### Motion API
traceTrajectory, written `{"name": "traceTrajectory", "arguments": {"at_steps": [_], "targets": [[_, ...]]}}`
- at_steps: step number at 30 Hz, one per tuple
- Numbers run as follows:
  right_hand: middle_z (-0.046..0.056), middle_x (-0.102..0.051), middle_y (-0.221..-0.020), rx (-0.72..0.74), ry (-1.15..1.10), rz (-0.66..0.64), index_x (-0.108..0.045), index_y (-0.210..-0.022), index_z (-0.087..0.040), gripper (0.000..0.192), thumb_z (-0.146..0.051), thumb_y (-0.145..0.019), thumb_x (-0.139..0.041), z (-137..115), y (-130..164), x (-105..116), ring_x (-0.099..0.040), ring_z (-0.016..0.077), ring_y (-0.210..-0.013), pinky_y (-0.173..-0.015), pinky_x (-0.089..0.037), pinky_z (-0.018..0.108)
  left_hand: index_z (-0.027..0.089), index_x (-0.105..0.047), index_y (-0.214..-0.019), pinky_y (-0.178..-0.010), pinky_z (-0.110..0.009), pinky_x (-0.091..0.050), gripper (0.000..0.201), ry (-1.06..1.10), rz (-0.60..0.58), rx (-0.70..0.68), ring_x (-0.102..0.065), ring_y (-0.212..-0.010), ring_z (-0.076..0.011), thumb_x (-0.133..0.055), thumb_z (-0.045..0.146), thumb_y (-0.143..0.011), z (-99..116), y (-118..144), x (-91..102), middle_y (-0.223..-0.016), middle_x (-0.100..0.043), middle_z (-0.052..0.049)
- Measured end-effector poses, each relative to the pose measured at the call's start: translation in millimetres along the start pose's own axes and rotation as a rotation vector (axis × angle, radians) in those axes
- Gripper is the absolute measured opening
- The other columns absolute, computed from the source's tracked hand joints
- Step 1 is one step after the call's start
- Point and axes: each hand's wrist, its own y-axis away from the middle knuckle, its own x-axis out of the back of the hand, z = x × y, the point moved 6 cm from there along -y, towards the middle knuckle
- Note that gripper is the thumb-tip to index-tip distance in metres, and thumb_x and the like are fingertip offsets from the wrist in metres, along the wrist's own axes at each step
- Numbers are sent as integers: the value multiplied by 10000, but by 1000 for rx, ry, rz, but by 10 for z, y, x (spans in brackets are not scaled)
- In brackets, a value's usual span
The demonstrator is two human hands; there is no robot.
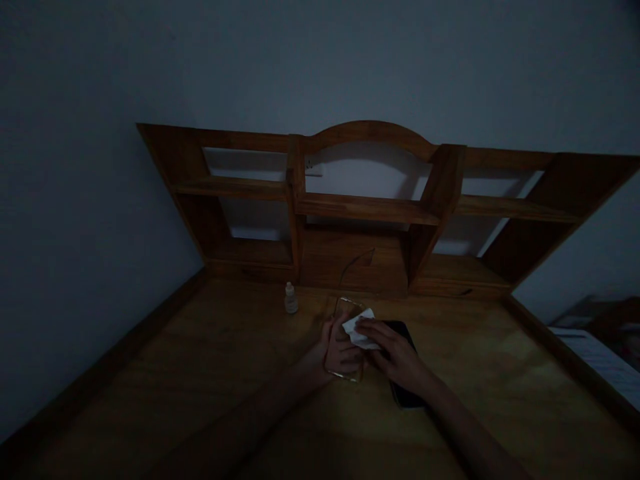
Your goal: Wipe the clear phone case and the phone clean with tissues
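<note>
- Dimly lit: clear phone case (pixel 344 333), transparent with a faint rim, gripped by left hand (pixel 338 349) above the counter (pixel 210 373).
- White tissue (pixel 361 331), crumpled, pinched by right hand (pixel 395 353), apparently pressed against the case.
- Dark phone (pixel 407 393) lying beneath right hand.

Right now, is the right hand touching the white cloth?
Touching. The head view shows the right hand with its fingers laid on the white cloth, pressing it against the clear phone case that the left hand holds.

wooden desk (pixel 200 373); small bottle (pixel 291 298), black phone (pixel 405 393) lying on it
</note>
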Motion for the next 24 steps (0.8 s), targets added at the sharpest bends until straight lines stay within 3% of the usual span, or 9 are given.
{"name": "traceTrajectory", "arguments": {"at_steps": [4, 10, 16, 20, 24], "targets": [[49, -510, -1468, 8, 30, -11, -495, -1411, -282, 524, -92, -923, -469, 36, 2, -40, -411, 229, -1402, -1157, -366, 494, 307, -75, -1556, -892, -457, -492, 739, 6, 29, -4, -662, -1032, -272, -306, 640, -937, 22, 34, -18, -1124, -651, -149], [32, -458, -1511, 29, 42, -26, -456, -1448, -294, 546, -98, -938, -465, -3, -30, -89, -361, 227, -1433, -1188, -321, 506, 296, -145, -1542, -899, -464, -491, 707, 36, -21, -43, -674, -969, -250, -319, 629, -943, 5, 19, 22, -1079, -661, -134], [41, -392, -1549, 45, 68, -41, -380, -1490, -284, 576, -104, -947, -451, -118, -37, -202, -343, 208, -1442, -1189, -317, 499, 149, -359, -1456, -824, -373, -513, 709, 21, 7, 10, -666, -862, -225, -297, 636, -945, -19, 29, 31, -1030, -673, -135], [47, -380, -1552, 53, 79, -68, -341, -1508, -271, 604, -97, -941, -452, -255, -46, -284, -354, 208, -1435, -1196, -301, 493, 270, -339, -1473, -800, -345, -517, 567, 52, 52, -82, -660, -930, -208, -370, 530, -970, 64, 25, 29, -1193, -639, -99], [42, -370, -1555, 49, 64, -96, -367, -1500, -264, 604, -96, -930, -474, -374, -70, -332, -336, 210, -1443, -1204, -285, 473, 219, -404, -1443, -786, -294, -518, 523, 48, 147, -113, -658, -924, -188, -410, 458, -978, 116, 45, 9, -1125, -662, -91]]}}
